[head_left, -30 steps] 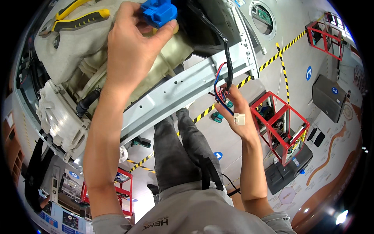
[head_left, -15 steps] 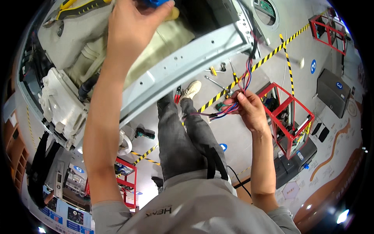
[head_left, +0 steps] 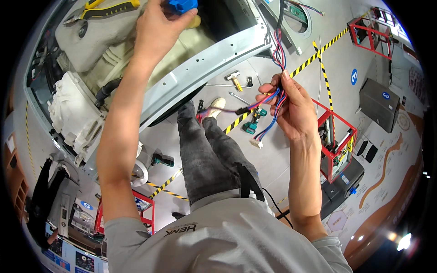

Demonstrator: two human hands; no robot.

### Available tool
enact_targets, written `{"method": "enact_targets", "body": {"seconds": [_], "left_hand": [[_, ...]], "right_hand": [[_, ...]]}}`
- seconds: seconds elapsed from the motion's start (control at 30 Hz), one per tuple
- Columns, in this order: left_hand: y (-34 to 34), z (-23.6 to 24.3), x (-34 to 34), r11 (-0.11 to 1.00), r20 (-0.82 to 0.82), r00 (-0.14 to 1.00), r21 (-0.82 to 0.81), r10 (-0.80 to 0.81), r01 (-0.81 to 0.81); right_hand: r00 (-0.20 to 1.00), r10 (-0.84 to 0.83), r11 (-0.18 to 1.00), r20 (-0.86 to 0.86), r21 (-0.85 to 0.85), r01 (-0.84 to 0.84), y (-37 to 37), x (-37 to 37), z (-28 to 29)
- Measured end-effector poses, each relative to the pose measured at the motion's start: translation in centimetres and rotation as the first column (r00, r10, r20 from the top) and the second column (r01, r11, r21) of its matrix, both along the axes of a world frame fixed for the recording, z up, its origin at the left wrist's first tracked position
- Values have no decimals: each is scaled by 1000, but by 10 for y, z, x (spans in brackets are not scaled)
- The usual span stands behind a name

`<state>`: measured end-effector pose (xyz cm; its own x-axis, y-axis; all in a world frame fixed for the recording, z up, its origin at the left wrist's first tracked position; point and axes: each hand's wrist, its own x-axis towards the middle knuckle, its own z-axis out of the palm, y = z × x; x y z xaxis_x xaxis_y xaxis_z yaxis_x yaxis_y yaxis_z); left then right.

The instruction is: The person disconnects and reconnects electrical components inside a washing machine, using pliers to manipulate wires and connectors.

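My left hand is at the top of an opened appliance cabinet. Its thumb and fingers close on a blue plastic part; a yellowish piece shows just under it, and some fingertips are hidden. My right hand pinches a bundle of coloured wires, red, blue and dark, coming down from the cabinet's right corner. Below the fingers, one branch ends in a white connector. Another, wrapped in black tape, runs left over my shoe. The pale metal cabinet rim passes between my two hands.
Yellow-black pliers lie on the cabinet's grey block. On the floor are a hammer, a green cordless drill and another power tool. Red-framed tool carts stand at right and lower left. A person in dark sleeves is at far left.
My right hand has moved up along the wires, and the white connector now hangs plainly below it. My left hand stays on the blue part. The whole view has shifted slightly.
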<state>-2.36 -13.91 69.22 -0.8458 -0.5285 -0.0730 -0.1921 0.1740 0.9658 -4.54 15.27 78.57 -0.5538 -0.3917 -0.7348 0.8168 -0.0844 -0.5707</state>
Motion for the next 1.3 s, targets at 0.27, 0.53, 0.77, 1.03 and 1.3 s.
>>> {"method": "enact_targets", "body": {"seconds": [0.27,0.53,0.77,1.03,1.3], "left_hand": [[-1,-2,1,987,3,999,-155,47,-45],[-4,10,1,979,97,994,-202,59,-39],[-3,-9,0,999,7,1000,-40,12,-11],[-4,-12,-2,999,-35,999,53,11,-9],[-6,-9,2,1000,-76,997,26,-15,17]], "right_hand": [[992,-99,991,82,-83,106,-16,-18,3],[998,-57,998,-6,-13,57,-12,-15,8],[750,637,657,-177,635,-408,0,15,-21],[300,794,538,-528,841,55,-59,-11,0],[-345,799,468,-492,870,-158,-97,-8,-3]]}}
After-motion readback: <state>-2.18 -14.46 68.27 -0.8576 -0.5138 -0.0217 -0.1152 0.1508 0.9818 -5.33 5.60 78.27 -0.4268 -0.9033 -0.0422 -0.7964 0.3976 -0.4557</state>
